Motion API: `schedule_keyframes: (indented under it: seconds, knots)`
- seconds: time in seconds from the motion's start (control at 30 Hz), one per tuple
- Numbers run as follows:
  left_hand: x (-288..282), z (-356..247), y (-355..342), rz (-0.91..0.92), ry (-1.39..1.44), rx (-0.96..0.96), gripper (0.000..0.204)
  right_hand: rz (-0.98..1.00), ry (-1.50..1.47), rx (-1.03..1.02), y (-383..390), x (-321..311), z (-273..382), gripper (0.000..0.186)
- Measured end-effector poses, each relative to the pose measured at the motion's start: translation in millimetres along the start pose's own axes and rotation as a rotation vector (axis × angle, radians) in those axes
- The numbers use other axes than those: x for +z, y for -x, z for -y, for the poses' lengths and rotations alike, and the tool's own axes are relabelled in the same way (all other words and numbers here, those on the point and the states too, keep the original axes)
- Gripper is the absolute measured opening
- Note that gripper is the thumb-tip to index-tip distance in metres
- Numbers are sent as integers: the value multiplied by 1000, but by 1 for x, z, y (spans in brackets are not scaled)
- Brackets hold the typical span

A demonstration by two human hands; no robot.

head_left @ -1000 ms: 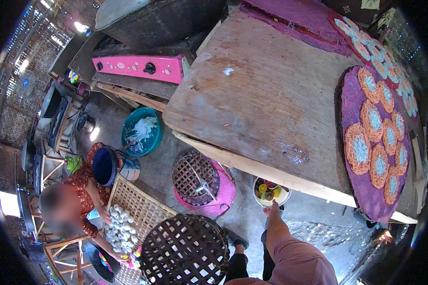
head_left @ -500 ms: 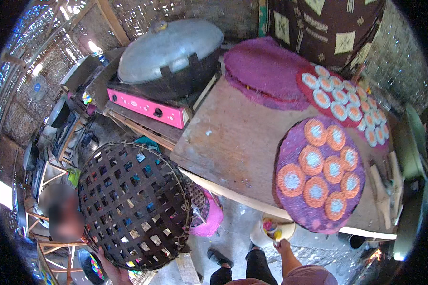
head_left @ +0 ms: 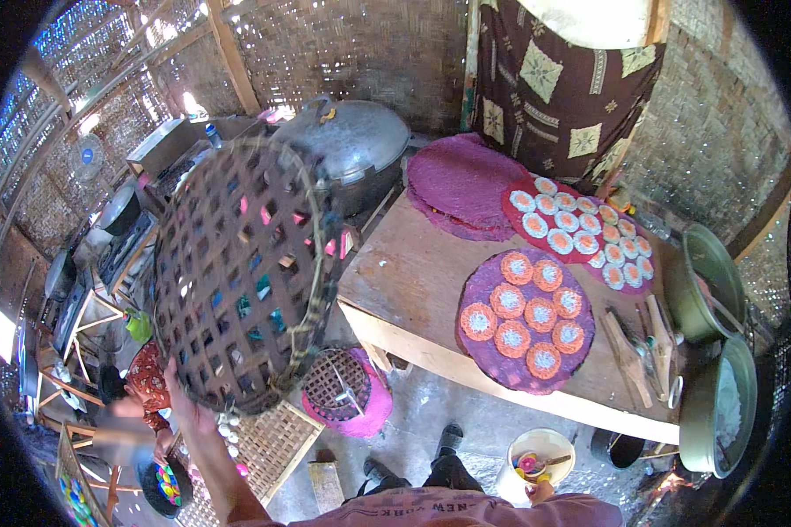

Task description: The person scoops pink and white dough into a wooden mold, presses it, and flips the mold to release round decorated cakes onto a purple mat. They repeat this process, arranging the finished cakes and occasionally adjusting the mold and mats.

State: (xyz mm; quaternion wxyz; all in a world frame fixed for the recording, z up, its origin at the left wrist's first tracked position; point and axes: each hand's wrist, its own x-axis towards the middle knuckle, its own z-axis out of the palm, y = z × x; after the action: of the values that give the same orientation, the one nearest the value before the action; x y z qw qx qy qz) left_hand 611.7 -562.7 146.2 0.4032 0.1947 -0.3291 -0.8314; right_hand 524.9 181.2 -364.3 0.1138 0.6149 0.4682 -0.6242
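My left hand (head_left: 191, 401) grips the rim of a large round dark woven basket (head_left: 228, 268), raised upright in front of the stove and blurred. My right hand (head_left: 540, 492) holds the rim of a white bucket (head_left: 511, 465) low at the bottom right; small coloured items and a stick show inside it. A wooden table (head_left: 395, 259) beside the basket carries a purple round mat with orange and white lace-like rounds (head_left: 507, 299), a red mat of white and orange rounds (head_left: 558, 210), stacked purple mats (head_left: 453, 176) and wooden tools (head_left: 631, 369).
A co-worker (head_left: 145, 378) is at the lower left beside a woven bamboo tray (head_left: 274, 439) and dark bowl. A lidded pot (head_left: 356, 145) stands behind my basket. Green basins (head_left: 703, 263) are at the right, and a pink base with a woven basket (head_left: 365, 413) is on the floor.
My left hand has lifted the woven basket from low at the lower left to upright before the stove. The view has tilted up, showing more wall. My right hand still holds the bucket.
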Motion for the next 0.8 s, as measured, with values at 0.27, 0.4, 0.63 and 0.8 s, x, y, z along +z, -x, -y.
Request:
schedule_keyframes:
  seconds: [0.27, 0.4, 0.63, 0.8]
  knots:
    - [90, 32, -45, 108, 25, -101, 38, 182, 1289, -867, 50, -36, -31, 22]
    - [109, 66, -70, 45, 96, -155, 35, 92, 1272, -989, 79, -22, -59, 31]
    - [114, 125, -81, 9, 84, -172, 33, 157, 954, -665, 68, -7, -63, 19]
    - [89, 182, -73, -187, -10, -175, 31, 116, -49, -103, 60, -20, -39, 11]
